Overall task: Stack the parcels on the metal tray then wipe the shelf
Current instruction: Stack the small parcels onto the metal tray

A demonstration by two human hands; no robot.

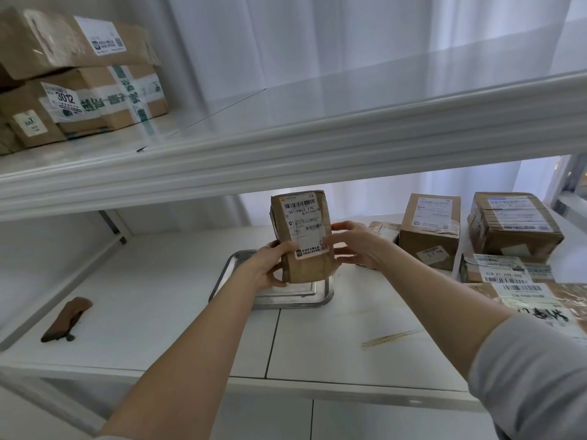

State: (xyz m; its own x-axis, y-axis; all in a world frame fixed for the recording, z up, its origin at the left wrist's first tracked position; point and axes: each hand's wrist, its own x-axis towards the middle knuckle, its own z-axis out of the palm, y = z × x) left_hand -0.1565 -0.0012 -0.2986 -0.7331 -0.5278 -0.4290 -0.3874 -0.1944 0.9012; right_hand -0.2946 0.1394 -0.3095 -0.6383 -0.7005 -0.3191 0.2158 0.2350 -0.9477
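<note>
Fingers of the right hand curl along the right edge of a small kraft-paper parcel. The left hand grips its lower left corner, thumb across the front face, other fingers wrapped behind. Both hands are closed on it.

Parcel is held upright, shipping label facing the wearer. Judgement: a two-handed hold to steady it and square it up before setting it down, perhaps also to read the label.

Its lower edge hangs over the metal tray. Cannot tell whether it touches the tray floor. No other parcel shows on the visible part of the tray, so this looks like the first of the stack. Laid flat, it would give a broader base than stood on end.

Tray sits mid-shelf on the white shelf, within easy reach of both arms. Remaining cardboard parcels wait in a cluster to the right, well apart from the tray.

Brown rag, or what looks like one, lies far left, untouched; wiping step not yet started. Pale streak marks the shelf near the front edge. Upper-shelf boxes sit top left.
</note>
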